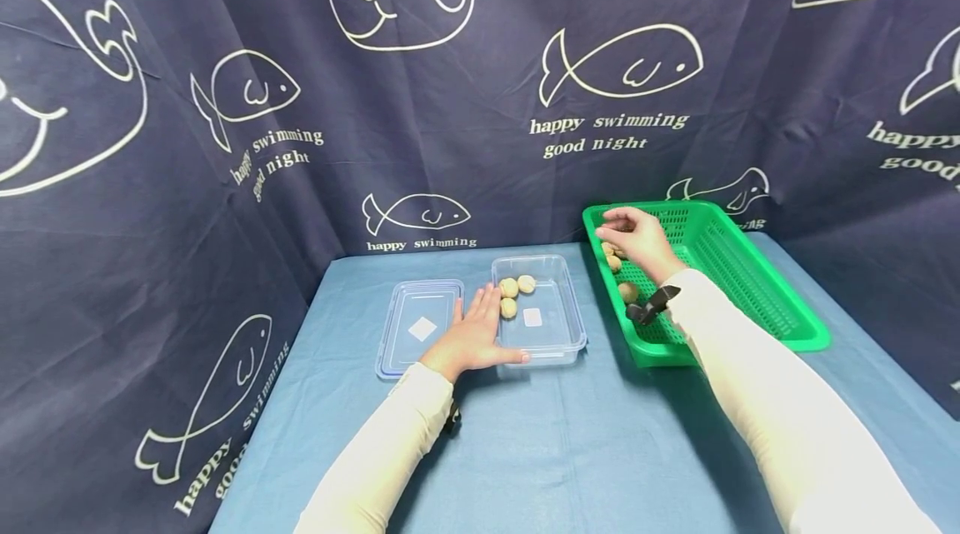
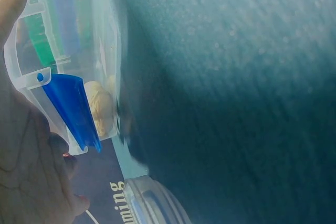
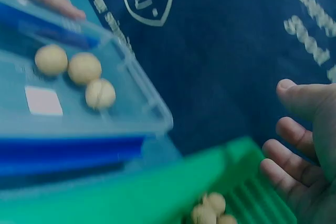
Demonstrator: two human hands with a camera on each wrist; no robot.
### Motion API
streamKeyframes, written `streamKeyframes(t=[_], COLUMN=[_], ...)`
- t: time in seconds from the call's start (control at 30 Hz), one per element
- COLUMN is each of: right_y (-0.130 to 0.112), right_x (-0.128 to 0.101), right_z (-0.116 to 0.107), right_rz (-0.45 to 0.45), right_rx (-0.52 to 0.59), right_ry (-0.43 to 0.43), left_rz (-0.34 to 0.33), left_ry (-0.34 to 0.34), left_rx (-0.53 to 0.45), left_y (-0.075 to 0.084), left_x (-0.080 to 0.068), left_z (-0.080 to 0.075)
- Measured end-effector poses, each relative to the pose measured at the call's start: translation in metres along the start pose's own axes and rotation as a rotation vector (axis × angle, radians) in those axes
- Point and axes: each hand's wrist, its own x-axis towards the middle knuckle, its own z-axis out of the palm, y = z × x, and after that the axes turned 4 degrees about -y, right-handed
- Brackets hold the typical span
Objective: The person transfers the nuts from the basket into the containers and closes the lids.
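Left hand (image 1: 472, 336) lies flat, fingers straight, steadying clear box (image 1: 558, 342); three nuts (image 1: 515, 294) inside. Right hand (image 1: 637, 239), fingers loosely spread and empty, hovers over several nuts left in far-right green basket (image 1: 757, 284). Early stage, I'd say.

blue-clothed table (image 1: 570, 434): clear box (image 1: 558, 342), lid (image 1: 401, 351), green basket (image 1: 750, 267).
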Motion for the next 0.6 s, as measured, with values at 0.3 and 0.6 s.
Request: streamKeyframes(t=[0.3,0.6], right_y=[0.047,0.065], right_x=[-0.008,-0.013], right_z=[-0.018,-0.027], right_rz=[0.121,0.237], right_rx=[0.118,0.102], right_ry=[-0.102,-0.318], left_rz=[0.004,0.001], left_ry=[-0.004,-0.003], left_rx=[-0.006,0.005], left_y=[0.0,-0.002], left_x=[-0.001,0.001], left_z=[0.001,0.001])
